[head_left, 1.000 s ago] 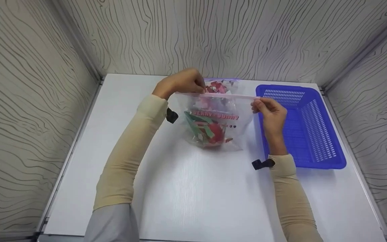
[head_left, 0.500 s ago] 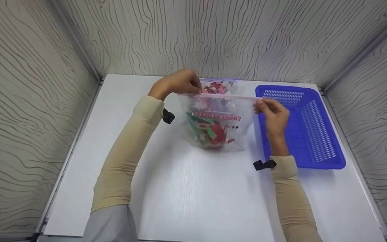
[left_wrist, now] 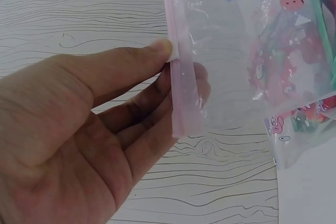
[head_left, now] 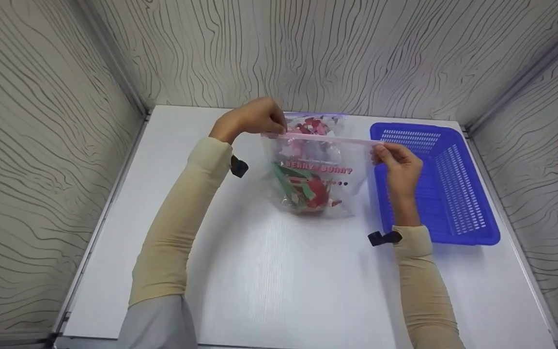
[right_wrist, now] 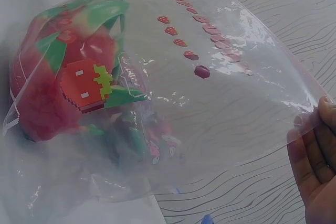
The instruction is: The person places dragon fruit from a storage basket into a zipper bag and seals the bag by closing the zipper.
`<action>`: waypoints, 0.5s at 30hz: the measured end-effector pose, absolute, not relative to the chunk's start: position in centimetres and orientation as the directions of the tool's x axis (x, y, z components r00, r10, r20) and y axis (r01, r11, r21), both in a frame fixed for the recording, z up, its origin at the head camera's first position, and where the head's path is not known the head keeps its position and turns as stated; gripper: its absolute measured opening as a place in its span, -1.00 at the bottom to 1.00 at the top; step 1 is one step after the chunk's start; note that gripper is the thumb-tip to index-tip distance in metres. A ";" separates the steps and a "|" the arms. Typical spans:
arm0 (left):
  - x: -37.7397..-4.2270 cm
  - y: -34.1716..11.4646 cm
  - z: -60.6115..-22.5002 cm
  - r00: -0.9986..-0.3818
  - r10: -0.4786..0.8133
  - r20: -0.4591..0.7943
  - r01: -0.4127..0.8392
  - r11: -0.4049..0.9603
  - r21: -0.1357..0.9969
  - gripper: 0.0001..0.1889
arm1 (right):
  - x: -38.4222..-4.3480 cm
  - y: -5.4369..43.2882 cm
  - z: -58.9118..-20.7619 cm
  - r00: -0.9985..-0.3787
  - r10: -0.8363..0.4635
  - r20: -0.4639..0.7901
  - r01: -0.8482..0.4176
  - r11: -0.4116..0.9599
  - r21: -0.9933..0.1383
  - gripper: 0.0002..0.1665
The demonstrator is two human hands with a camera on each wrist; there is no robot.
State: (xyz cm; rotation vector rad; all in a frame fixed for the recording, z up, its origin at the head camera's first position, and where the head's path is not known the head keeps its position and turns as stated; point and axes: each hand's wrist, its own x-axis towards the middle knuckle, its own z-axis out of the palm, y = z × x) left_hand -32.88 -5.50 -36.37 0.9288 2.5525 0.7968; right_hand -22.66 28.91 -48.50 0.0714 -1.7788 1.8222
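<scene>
A clear zip bag (head_left: 354, 155) with a pink zip strip and red lettering hangs between both hands, zip edge up. Inside lies a red and green item (right_wrist: 42, 98), low in the bag. My left hand (head_left: 255, 117) pinches the white slider (left_wrist: 175, 51) between thumb and fingers near the left end of the strip. At the opposite top corner my right hand (head_left: 401, 169) pinches the strip's end, and the strip is stretched straight between the hands. Behind it, a second clear bag (head_left: 315, 123) with red and pink prints is partly hidden.
A blue plastic basket (head_left: 492, 232) with slotted sides stands on the white table (head_left: 269, 281) at the right, beside my right forearm. Wood-patterned panels (head_left: 279, 53) close off the back and both sides.
My left hand has slid a little left along the zip strip toward its end. My right hand and the bag have shifted slightly to the right.
</scene>
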 end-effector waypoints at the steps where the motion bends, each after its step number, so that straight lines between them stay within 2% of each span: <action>1: -32.9 -5.6 -36.4 -0.743 0.662 -0.094 0.490 0.634 0.598 -0.81 | -22.7 29.0 -48.5 -0.827 0.365 0.428 -0.437 0.061 -0.897 -0.77; 15: -33.0 -6.5 -36.7 -0.755 0.645 -0.121 0.440 0.634 0.636 -0.79 | -22.9 29.3 -48.6 -0.808 0.394 0.438 -0.473 0.009 -0.881 -0.81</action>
